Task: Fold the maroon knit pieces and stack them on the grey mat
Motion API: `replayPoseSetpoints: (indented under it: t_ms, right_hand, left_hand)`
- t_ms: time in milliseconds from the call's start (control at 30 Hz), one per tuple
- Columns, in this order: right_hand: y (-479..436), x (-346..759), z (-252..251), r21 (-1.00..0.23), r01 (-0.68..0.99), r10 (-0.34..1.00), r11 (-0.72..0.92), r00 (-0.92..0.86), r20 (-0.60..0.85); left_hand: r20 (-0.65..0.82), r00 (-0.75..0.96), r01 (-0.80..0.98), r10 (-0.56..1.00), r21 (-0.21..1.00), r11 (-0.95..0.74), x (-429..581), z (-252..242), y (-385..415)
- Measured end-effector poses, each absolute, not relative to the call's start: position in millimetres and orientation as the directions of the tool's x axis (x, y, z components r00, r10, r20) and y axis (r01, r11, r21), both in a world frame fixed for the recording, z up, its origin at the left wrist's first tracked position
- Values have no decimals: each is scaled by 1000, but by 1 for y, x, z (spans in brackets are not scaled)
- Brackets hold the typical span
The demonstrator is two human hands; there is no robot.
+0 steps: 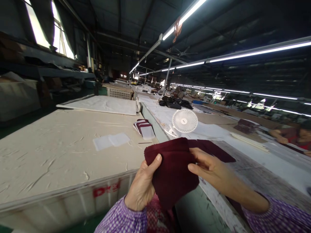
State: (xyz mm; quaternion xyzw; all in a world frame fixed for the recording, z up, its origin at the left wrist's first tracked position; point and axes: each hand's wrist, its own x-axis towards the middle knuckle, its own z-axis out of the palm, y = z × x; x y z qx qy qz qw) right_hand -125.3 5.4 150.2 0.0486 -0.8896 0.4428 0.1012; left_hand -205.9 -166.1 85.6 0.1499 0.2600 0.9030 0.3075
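A dark maroon piece of fabric (173, 174) is held up in front of me, with a fold along its top. My left hand (143, 186) grips its left side, thumb on the front and the other fingers hidden behind. At the right edge, my right hand (213, 170) has the cloth between thumb and fingers, the fingertips partly hidden. Just beyond my right hand, another maroon fabric piece (216, 151) lies flat on the worktable (257, 176). A fanned stack of maroon and white pieces (145, 127) rests on the cream-coloured board to the left.
Two thin white sheets (111, 140) lie on the cream board (65, 139), which covers a large white bin (70, 200). A white clip-on fan (184, 121) stands at the worktable's edge, with black items (176, 102) beyond. Another person's arm (279, 136) shows at far right.
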Motion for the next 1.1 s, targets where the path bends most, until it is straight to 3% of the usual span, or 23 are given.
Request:
replayPoseSetpoints:
  t_ms: [133, 433, 633, 833, 1100]
  right_hand:
    - [-5, -129, 147, -863, -16, 16, 505, -1000, 27]
    - [-12, -137, 144, -790, 116, 130, 602, -990, -46]
    - [-13, -137, 141, -789, 93, 123, 607, -992, -22]
    - [-13, -135, 149, -790, -28, 116, 613, -985, 125]
    - [-12, -138, 150, -805, -72, 74, 589, -987, 142]
  left_hand:
    - [125, -765, -485, 632, 535, -692, -204, 85, -169]
    - [211, -743, -461, 635, 525, -715, -211, 76, -172]
    - [178, -768, -466, 615, 504, -728, -210, 75, -171]
    - [207, -738, -453, 642, 553, -700, -212, 74, -175]
    - [208, -717, -462, 666, 573, -677, -211, 75, -180]
